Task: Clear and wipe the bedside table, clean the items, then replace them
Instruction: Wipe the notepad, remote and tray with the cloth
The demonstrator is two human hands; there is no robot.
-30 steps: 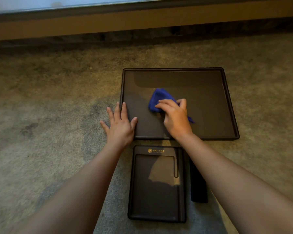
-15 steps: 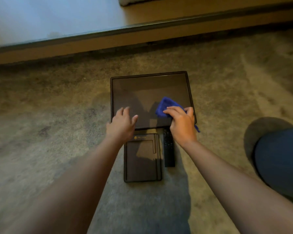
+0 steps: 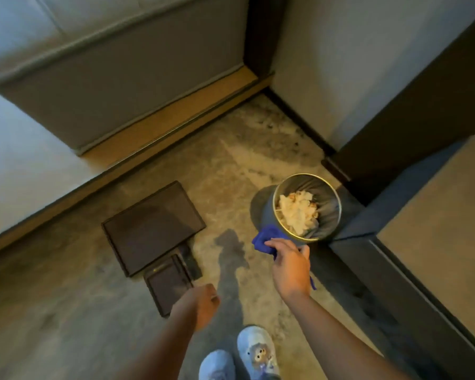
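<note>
The person stands on the carpet (image 3: 66, 311) and looks down past both forearms. At far left, the bed (image 3: 25, 160) runs along the frame's edge on a wooden base.

Next rightward, the large dark tray (image 3: 154, 229) lies flat on the carpet, apart from both hands. Against its near edge lies the smaller dark folder (image 3: 170, 286), with the black remote (image 3: 191, 263) just beside the folder's right side. None of the three is touched.

The left hand (image 3: 200, 305) hangs in front of the near end of the folder, forearm reaching forward from the lower edge. Its fingers are curled loosely inward toward the palm and hold nothing; whether they close fully cannot be told.

Below, two light slippers (image 3: 239, 357) show on the feet.

The right hand (image 3: 291, 267) is raised farther out, wrist bent, back of the hand toward the camera. Its fingers are pressed together around the blue cloth (image 3: 268, 238), which bunches out beyond the fingertips toward the upper left, while a small tail of it shows below the hand at the right edge of the wrist.

Just past the cloth stands the round waste bin (image 3: 332, 212), dark-lined and holding crumpled white paper (image 3: 298, 212). The cloth overlaps the bin's near rim in view; contact cannot be told.

At far right, the bedside table (image 3: 436, 229) shows a bare pale top.
</note>
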